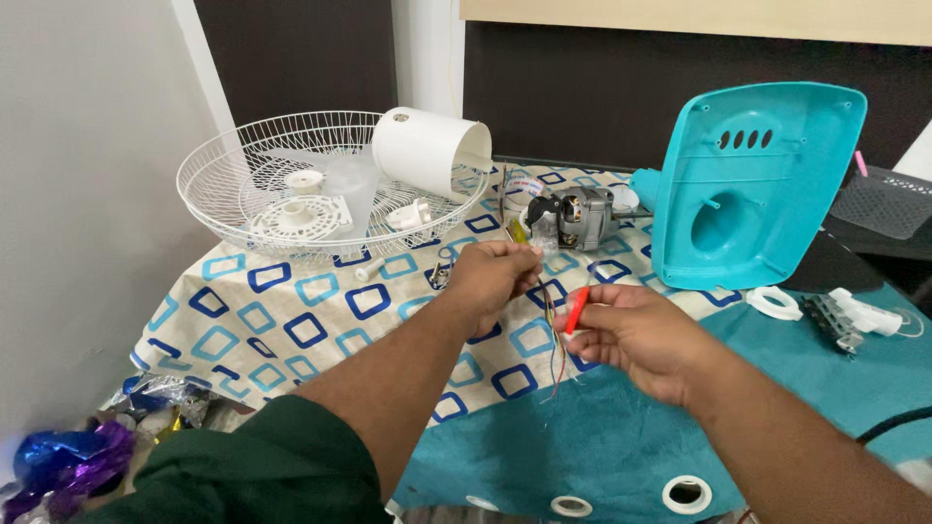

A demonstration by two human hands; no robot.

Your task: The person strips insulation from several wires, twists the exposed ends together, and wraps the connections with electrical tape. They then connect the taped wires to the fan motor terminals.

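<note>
My left hand (490,277) is closed around a bundle of thin coloured wires (555,340) that hang down from it over the patterned cloth. My right hand (631,335) pinches a small red-handled tool (576,311) against those wires. The wires run back toward a bare fan motor (580,215) lying on the table just beyond my hands. A turquoise fan housing (752,184) stands tilted at the right of the motor.
A white wire fan guard (228,218) at the back left holds a white cylindrical cover (427,150) and small white plastic parts. White fittings (854,312) lie at the right, a dark basket (888,199) behind them. Shiny foil (68,461) sits lower left. A teal cloth (621,446) covers the near table.
</note>
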